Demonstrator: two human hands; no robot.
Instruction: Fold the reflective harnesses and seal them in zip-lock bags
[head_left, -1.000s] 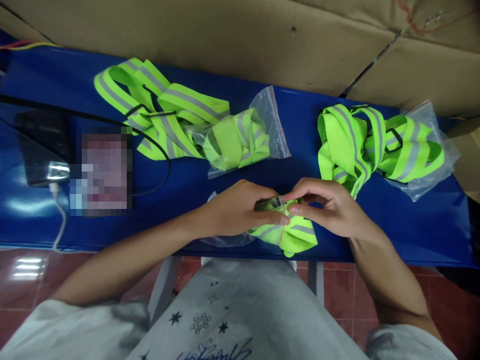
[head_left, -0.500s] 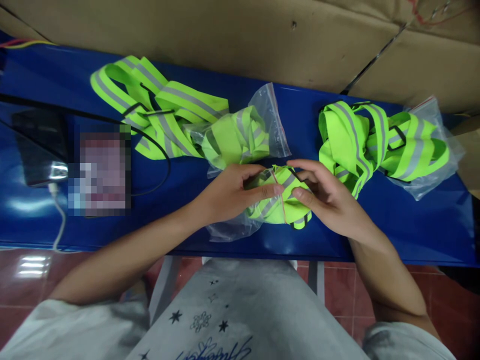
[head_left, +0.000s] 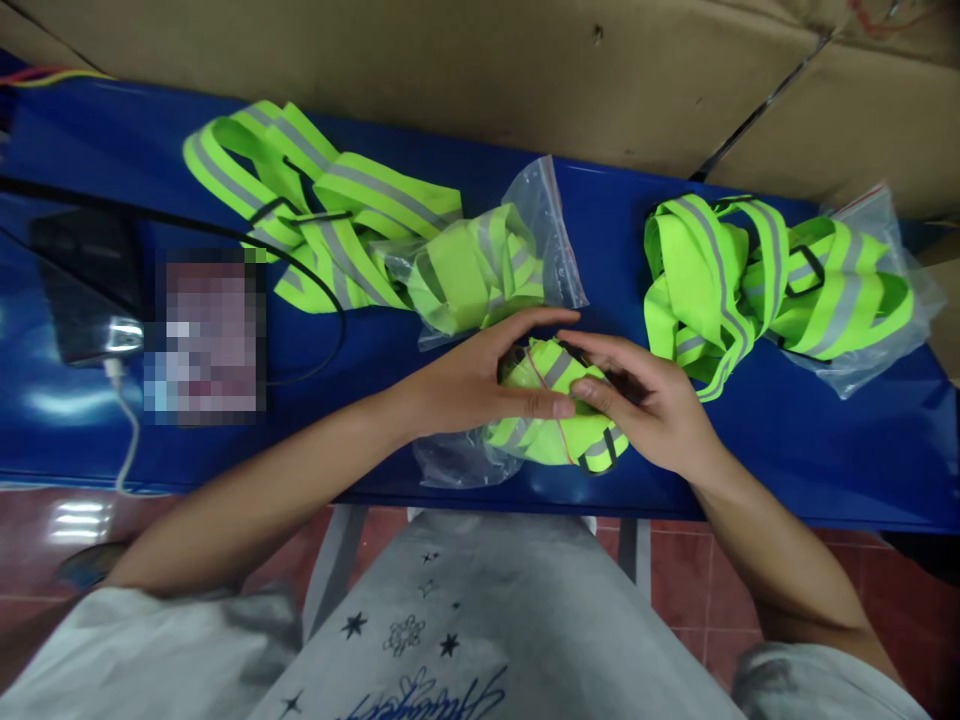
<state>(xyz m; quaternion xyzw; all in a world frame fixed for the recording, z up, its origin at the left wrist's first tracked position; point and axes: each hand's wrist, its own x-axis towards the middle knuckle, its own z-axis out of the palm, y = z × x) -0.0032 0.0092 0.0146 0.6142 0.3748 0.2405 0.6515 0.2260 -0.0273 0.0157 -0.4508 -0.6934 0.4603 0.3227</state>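
Between my hands is a bundled neon-yellow reflective strap [head_left: 559,370] with grey stripes and black buckles, partly inside a clear zip bag [head_left: 465,460]. The bag's red-lined mouth runs across the bundle. My left hand [head_left: 487,375] clasps the bagged side, thumb laid over the front and fingers stretched along the back. From the other side my right hand [head_left: 645,395] grips the bundle, thumb pressing its front and fingers behind it. A black buckle [head_left: 610,447] sticks out at the lower right of the strap.
Loose reflective straps [head_left: 337,220] lie at the back left, beside a bagged strap [head_left: 480,265]. More straps [head_left: 712,290] lie right, overlapping another clear bag [head_left: 892,270]. A dark device [head_left: 86,290] with a white cable [head_left: 131,430] and a blurred-out object [head_left: 210,340] sit left on the blue table [head_left: 637,490].
The bundle has tilted and sunk slightly towards the table's front edge. My left fingers have straightened out along its back, and my left thumb has slid a little lower.
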